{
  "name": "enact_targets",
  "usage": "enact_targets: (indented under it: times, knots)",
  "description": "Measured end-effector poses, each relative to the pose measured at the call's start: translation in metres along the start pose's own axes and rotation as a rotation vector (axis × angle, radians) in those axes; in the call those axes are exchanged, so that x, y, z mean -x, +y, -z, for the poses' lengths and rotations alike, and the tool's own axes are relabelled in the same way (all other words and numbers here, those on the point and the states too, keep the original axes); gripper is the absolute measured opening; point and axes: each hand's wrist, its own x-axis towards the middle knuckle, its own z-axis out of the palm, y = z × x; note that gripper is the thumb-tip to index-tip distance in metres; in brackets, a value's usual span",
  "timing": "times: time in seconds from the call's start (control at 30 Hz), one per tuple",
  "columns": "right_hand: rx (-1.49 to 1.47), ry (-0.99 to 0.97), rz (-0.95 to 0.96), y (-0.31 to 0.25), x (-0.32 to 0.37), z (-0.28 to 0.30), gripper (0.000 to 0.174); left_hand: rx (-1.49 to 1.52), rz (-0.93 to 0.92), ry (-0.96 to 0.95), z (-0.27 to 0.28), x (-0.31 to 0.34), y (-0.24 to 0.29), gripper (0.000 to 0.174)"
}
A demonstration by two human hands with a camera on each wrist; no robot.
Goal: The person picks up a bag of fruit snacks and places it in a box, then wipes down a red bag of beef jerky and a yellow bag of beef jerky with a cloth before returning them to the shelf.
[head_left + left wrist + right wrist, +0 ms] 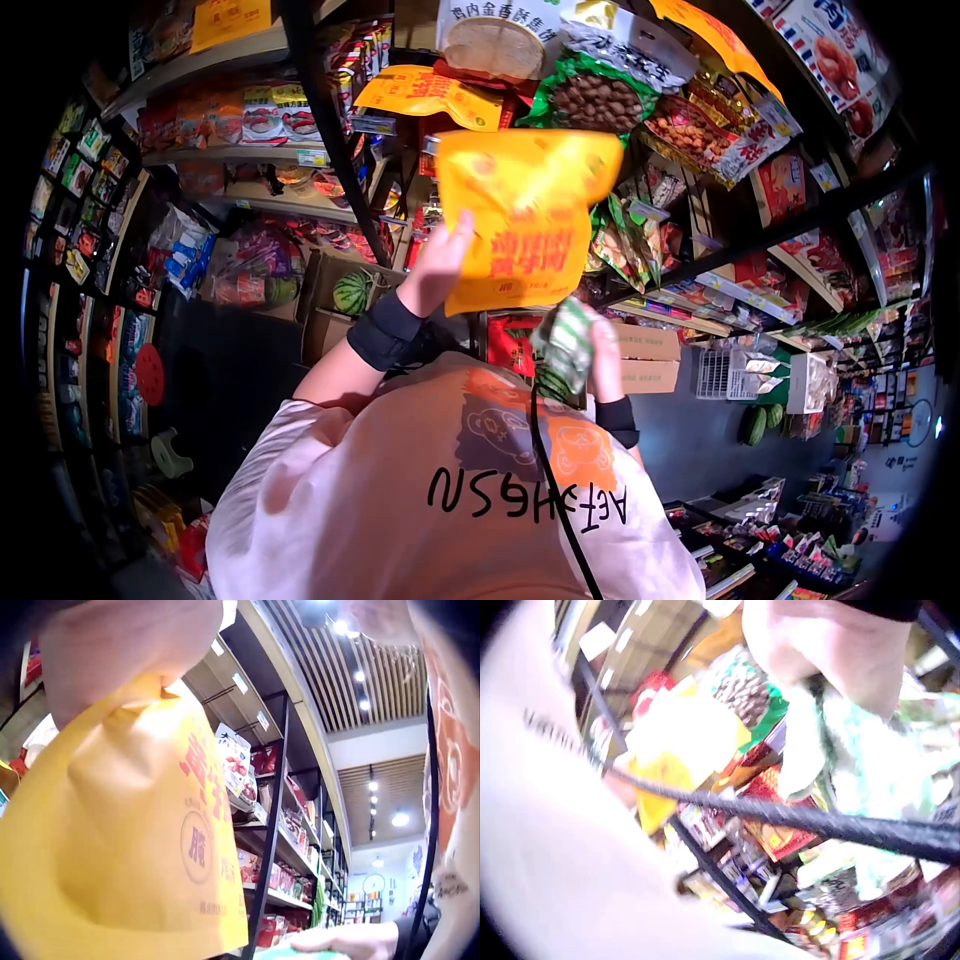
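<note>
My left hand (440,262) grips the left edge of a yellow snack bag (525,215) with red lettering, held up in front of the shelves. In the left wrist view, the fingers (135,645) pinch its top edge and the bag (142,847) hangs down. Close to my chest, lower and to the right, my right hand (605,358) holds a crumpled green-and-white striped cloth (563,350), blurred in the head view. The right wrist view shows the cloth (870,772) bunched beneath the curled hand (832,652).
Behind the held bag, the shelf carries another yellow bag (430,95), a green bag of round brown snacks (595,103) and a red-and-gold bag (715,130). Below are a watermelon (352,292) and a cardboard box (645,360). A black cord (545,450) runs down my shirt.
</note>
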Motion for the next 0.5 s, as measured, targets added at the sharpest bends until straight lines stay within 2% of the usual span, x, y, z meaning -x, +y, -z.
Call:
enact_targets:
  times: [0.03, 0.07, 0.13, 0.17, 0.2, 0.27, 0.3, 0.33, 0.4, 0.5]
  knots:
    - [-0.184, 0.074, -0.003, -0.001, -0.002, 0.01, 0.041, 0.11, -0.219, 0.041, -0.012, -0.001, -0.011, 0.042]
    - [-0.299, 0.133, -0.018, -0.005, 0.0, 0.019, 0.042, -0.152, -0.21, -0.009, -0.008, 0.004, -0.017, 0.041]
    - [-0.472, 0.126, 0.089, -0.024, 0.006, 0.014, 0.043, -0.078, -0.244, -0.227, -0.013, 0.004, -0.037, 0.04]
    - [-0.499, 0.167, 0.135, -0.027, 0.005, 0.013, 0.045, -0.178, -0.258, -0.302, -0.016, 0.001, -0.054, 0.04]
    - [-0.572, 0.113, 0.079, -0.041, 0.011, -0.001, 0.046, -0.278, -0.272, -0.376, -0.021, -0.001, -0.068, 0.04]
    - [-0.422, -0.026, 0.198, -0.06, 0.015, -0.046, 0.049, -0.023, -0.165, -0.48, -0.031, 0.01, -0.064, 0.038]
    - [-0.365, -0.127, 0.178, -0.058, 0.016, -0.05, 0.052, -0.056, -0.147, -0.423, -0.036, 0.011, -0.071, 0.038]
    - [-0.433, -0.351, 0.128, -0.052, 0.013, -0.049, 0.052, -0.089, -0.123, -0.365, -0.039, 0.013, -0.077, 0.037]
    - [-0.456, -0.253, 0.028, -0.015, 0.015, -0.038, 0.05, 0.048, -0.185, -0.336, -0.032, 0.015, -0.072, 0.036]
    - [-0.387, -0.131, -0.147, 0.009, 0.017, -0.031, 0.05, -0.033, -0.238, -0.273, -0.017, 0.017, -0.074, 0.033]
